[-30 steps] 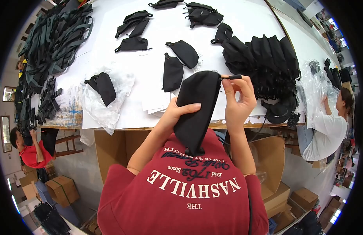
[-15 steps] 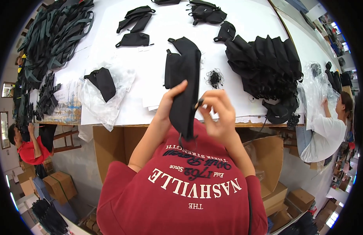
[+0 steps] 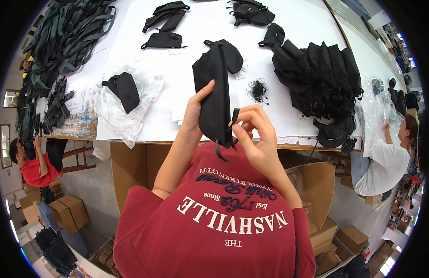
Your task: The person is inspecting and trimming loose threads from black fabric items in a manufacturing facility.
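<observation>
A long black fabric pouch (image 3: 214, 99) is held above the near edge of the table, tilted, with a strap end dangling from its lower tip. My left hand (image 3: 196, 109) is closed around its left side, thumb on top. At the pouch's right edge my right hand (image 3: 258, 132) pinches a small black object (image 3: 236, 114), narrow and stiff-looking; its exact kind is too small to tell. Beyond the held pouch, part of another black pouch (image 3: 233, 58) shows behind it. To the right lies a tangle of black thread clippings (image 3: 258, 90).
A thick heap of black pouches (image 3: 316, 78) lies on the right of the white table (image 3: 177, 65). More pouches (image 3: 164, 40) lie farther back. At left are a clear plastic bag (image 3: 147, 99) and dark straps (image 3: 68, 39). An open carton (image 3: 131, 169) stands below. People sit at both sides.
The held pouch has turned to show more of its broad face, and its lower end has risen. My right fingers have shifted along its edge, with the small black object now upright.
</observation>
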Demonstrator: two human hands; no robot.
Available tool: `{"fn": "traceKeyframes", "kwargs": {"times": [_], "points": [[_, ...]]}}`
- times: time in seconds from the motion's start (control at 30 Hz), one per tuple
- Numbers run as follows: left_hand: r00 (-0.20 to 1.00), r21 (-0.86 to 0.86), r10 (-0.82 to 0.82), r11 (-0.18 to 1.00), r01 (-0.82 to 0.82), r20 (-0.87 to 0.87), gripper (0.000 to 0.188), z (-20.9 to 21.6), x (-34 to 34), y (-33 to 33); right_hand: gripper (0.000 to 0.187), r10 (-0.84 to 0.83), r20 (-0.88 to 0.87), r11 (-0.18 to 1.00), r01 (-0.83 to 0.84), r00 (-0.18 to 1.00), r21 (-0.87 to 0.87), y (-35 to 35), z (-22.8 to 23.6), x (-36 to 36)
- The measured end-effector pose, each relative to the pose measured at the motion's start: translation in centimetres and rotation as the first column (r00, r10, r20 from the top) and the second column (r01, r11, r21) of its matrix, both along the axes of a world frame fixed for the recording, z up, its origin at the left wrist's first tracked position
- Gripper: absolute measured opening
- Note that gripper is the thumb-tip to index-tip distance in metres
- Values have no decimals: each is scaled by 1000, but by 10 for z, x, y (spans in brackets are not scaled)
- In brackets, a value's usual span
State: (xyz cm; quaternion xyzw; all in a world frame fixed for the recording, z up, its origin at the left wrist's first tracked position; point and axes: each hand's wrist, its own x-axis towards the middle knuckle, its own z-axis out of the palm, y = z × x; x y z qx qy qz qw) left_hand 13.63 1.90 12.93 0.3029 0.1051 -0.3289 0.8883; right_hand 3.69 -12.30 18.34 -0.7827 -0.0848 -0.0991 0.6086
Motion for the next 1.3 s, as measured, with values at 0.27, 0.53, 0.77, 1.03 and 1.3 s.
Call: {"fn": "traceKeyframes", "kwargs": {"times": [0.27,0.53,0.77,1.03,1.3], "points": [[999,20,31,999,-31,-34,36,-13,-10,-6,64,-119,161,644,199,980,-739,-8,-16,3],[889,613,-72,749,-252,453,36,-68,0,43,46,-488,411,757,608,770,-240,-107,-13,31],[790,830,-339,-45,-556,511,68,-154,13,109,37,-511,327,811,572,795,-121,-150,-56,20],[806,822,-422,-203,-531,416,87,-189,-7,104,57,-642,149,158,320,752,-934,-149,-177,-36],[759,735,-395,-249,-631,517,63,-172,-15,96,25,-296,-183,690,77,938,-720,-109,-201,20]]}}
